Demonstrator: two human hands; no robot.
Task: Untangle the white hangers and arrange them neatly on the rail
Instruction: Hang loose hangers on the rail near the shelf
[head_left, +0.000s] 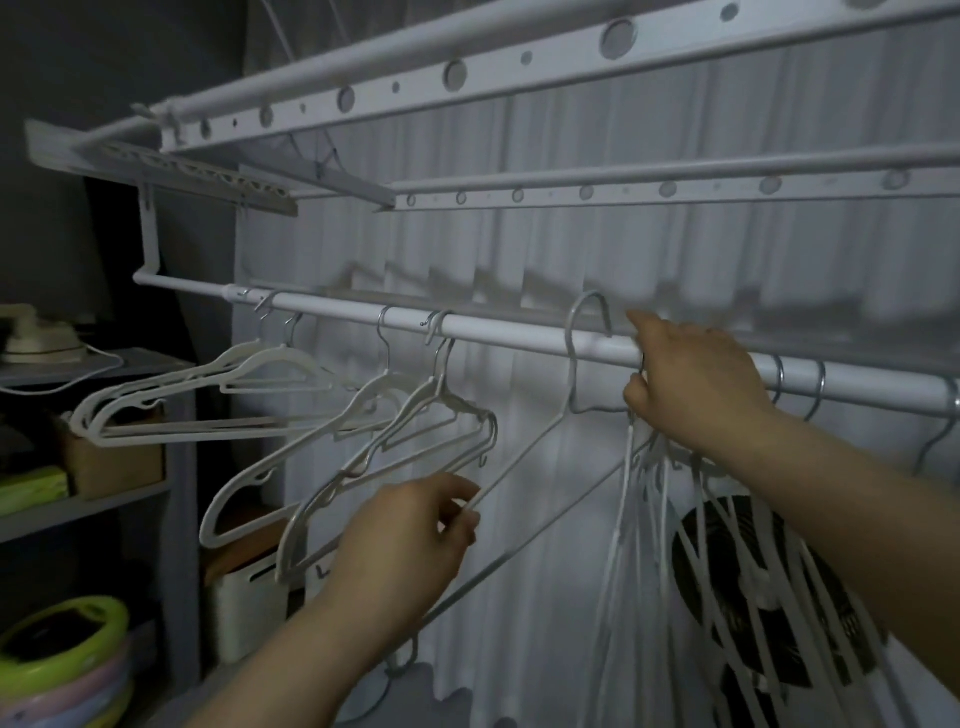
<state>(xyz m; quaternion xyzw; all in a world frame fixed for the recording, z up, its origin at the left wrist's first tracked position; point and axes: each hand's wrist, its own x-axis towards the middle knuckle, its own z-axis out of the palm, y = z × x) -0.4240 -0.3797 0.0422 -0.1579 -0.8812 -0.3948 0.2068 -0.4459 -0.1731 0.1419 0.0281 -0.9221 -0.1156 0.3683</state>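
Observation:
A white rail (509, 332) runs from the left to the far right. My left hand (410, 540) pinches the slanted arm of a thin white wire hanger (524, 462), whose hook (589, 317) sits tilted above the rail. My right hand (696, 379) grips the rail where the hooks of a tangled bunch of white hangers (654, 561) meet it; the bunch dangles below my wrist. Several white hangers (358, 431) hang spaced along the left part of the rail. Metal hooks (818, 384) hang on the rail to the right of my right hand.
A white drying rack (519, 67) with bars spans overhead. A white curtain (623, 249) hangs behind the rail. A shelf unit (104, 499) with boxes stands at the left, round green and pastel tubs (67, 660) at lower left, and a dark fan (769, 597) behind the bunch.

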